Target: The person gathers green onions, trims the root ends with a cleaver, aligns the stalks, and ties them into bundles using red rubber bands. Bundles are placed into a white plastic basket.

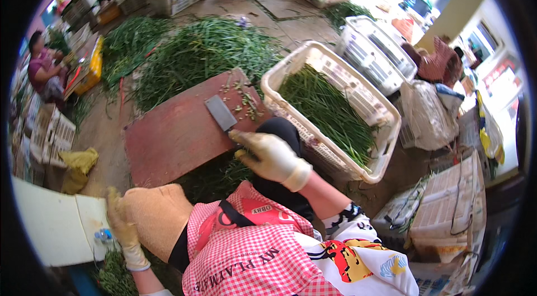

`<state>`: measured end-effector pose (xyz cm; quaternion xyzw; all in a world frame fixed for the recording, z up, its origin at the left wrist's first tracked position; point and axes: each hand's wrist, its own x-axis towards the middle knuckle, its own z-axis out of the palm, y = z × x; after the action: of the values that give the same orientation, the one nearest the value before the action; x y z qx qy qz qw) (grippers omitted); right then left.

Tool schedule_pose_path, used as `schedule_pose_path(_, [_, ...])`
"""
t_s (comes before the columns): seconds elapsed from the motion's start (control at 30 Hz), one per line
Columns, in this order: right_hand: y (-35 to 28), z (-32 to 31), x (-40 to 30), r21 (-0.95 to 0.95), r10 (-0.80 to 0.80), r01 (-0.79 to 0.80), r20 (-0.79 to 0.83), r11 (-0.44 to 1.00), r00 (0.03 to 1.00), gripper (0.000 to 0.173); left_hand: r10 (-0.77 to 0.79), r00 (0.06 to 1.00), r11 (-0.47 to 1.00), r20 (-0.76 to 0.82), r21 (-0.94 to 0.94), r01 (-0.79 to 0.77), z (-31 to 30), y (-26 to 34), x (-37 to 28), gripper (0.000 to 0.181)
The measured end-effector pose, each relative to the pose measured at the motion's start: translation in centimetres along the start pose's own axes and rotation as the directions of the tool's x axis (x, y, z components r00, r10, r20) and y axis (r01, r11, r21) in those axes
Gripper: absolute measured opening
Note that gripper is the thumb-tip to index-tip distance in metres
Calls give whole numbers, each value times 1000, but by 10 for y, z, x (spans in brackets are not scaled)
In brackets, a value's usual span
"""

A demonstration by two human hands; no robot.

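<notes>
My right hand [272, 157], in a soiled pale glove, is at the dark handle of a cleaver [221, 112]. Its fingers lie on both sides of the handle; whether they grip it is unclear. The broad blade rests over a worn reddish board [180, 128], with chopped pale green-white bits [243, 101] scattered beside it. My left hand [121, 222], gloved too and a little blurred, holds nothing visible. Its fingers stretch along my tan-covered knee [157, 212], near the edge of a white box-like surface [58, 220].
A white plastic crate [331, 151] of long green stalks [327, 111] stands right of the board. Beyond it lies a heap of leafy greens [209, 53]. Stacked crates [377, 55] and a plastic bag [430, 115] are farther right. Another person [44, 67] sits at far left.
</notes>
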<state>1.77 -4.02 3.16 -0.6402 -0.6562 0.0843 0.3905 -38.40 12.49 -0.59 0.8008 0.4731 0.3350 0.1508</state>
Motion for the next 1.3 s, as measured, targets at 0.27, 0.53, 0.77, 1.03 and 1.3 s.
schedule_pose_path(0.27, [152,-138,-181,265,691,-645,-396,717,605,41,350,754,908,556,-401,-125,164,116,19,44])
schedule_pose_path(0.53, [228,-146,-287,-205,981,-969,-110,135,159,90,340,442,938,830,-270,-215,242,100,-9,47])
schedule_pose_path(0.77, [284,-112,-304,-488,969,-867,245,99,-28,68,85,288,996,954,-70,-61,256,110,-9,47])
schedule_pose_path(1.03, [271,-124,-289,-609,971,-759,94,230,219,27,116,296,986,948,-146,80,276,67,-40,41])
schedule_pose_path(1.3, [315,-126,-315,-673,909,-702,-105,233,403,95,53,215,957,975,-111,269,295,25,-45,42])
